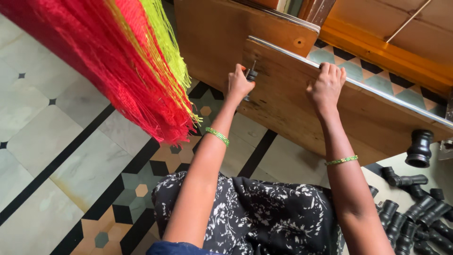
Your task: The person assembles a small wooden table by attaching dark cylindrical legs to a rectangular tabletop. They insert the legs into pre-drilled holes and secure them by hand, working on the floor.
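Two hands on my wooden board point(302, 101), tilted over patterned tile floor point(71, 156). Left hand point(239, 85) closed round small dark tool point(251, 74) at board's corner; right hand point(325, 85) curled over metal-edged top rim. Black pipe fittings point(410, 208) lie right.

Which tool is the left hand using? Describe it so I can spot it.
Find the tilted wooden board with the metal strip along its top edge. At its left end, the left hand grips a small dark-handled screwdriver, the only tool against the board.
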